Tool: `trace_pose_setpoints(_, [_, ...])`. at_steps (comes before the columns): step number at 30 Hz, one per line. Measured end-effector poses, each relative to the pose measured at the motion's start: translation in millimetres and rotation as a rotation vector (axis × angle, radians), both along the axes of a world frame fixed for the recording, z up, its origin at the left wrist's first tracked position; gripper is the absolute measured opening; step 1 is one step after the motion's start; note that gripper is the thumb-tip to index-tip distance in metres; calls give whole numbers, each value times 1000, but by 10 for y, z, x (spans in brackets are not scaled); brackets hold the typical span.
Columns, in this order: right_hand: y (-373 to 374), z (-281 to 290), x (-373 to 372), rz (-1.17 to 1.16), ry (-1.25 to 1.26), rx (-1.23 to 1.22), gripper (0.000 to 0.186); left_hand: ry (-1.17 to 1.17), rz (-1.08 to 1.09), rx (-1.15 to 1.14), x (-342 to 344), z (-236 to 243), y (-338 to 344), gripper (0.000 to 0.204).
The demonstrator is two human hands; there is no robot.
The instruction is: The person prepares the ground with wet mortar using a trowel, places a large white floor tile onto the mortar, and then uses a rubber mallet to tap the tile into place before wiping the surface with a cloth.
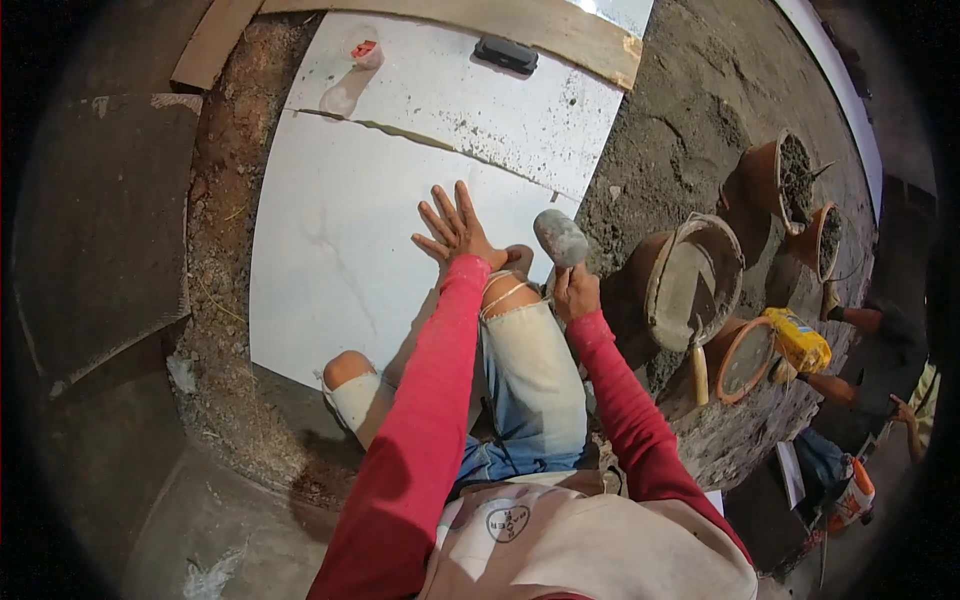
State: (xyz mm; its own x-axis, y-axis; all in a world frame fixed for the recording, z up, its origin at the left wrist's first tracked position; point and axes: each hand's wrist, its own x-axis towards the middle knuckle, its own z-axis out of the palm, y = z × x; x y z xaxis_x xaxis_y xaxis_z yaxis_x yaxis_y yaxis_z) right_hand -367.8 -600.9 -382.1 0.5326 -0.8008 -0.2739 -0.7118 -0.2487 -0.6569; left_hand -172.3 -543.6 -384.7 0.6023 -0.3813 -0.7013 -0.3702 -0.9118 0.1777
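Observation:
My left hand (pixel 457 228) is open, fingers spread over a large white tile (pixel 310 260), seemingly pressing on it. My right hand (pixel 577 293) grips a rubber mallet (pixel 560 237) by its handle, the grey head held near the tile's right edge. Whether the mallet touches the tile cannot be told. My knees are on or just over the near part of the tile. Beyond it lies a second, speckled white tile (pixel 430 75), a dark uneven joint line between the two. On that far tile stand a small clear cup (pixel 368 55) with red pieces inside and a black oblong tool (pixel 505 55).
Grey mortar (pixel 680 130) spreads along the right. Several buckets stand there, including a large one (pixel 735 250) with greyish liquid; a wooden-handled trowel (pixel 699 375) leans at it. A yellow bag (pixel 797 340) and another person's legs (pixel 835 390) are farther right. A wooden plank (pixel 560 35) crosses the far tile.

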Motion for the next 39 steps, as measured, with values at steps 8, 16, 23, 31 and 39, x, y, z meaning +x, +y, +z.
trace_pose_setpoints(8, [-124, -117, -53, 52, 120, 40, 25, -4, -10, -34, -27, 42, -122, 163])
trace_pose_setpoints(16, [-109, -9, -14, 81, 256, 50, 20, -24, 11, -35, -48, 80, -124, 159])
trace_pose_setpoints(23, [-189, -127, 16, 69, 202, 53, 20, -8, 55, -56, -25, 105, -111, 160])
trace_pose_setpoints(31, [-131, -104, -62, 50, 107, 54, 22, 25, 79, -85, -44, 136, -62, 158])
trace_pose_setpoints(39, [-135, -18, 58, 78, -24, 11, 20, -71, 87, -127, -29, -39, 8, 157])
